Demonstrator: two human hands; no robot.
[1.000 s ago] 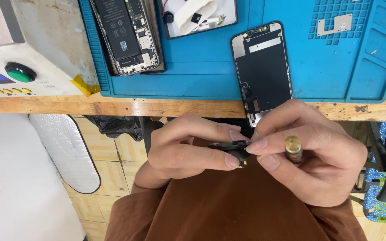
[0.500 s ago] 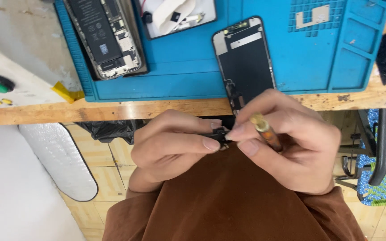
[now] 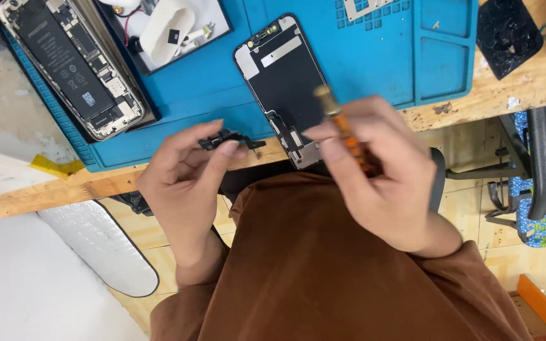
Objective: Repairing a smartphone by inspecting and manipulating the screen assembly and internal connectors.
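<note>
A phone repair workshop; a blue silicone work mat (image 3: 374, 69) on a worn wooden bench (image 3: 507, 88) holds an opened phone (image 3: 71, 66) (battery exposed) and a detached screen (image 3: 285, 82).

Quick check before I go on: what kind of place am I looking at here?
Most likely a phone repair bench. An opened phone with its insides showing and a detached screen panel lie on a blue work mat. The left hand pinches a small black part; the right hand grips an orange-handled screwdriver.

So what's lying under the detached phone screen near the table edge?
The detached phone screen lies face down on the blue work mat, its lower end jutting over the wooden table edge. The right hand covers that corner, so anything beneath it is hidden.
</note>
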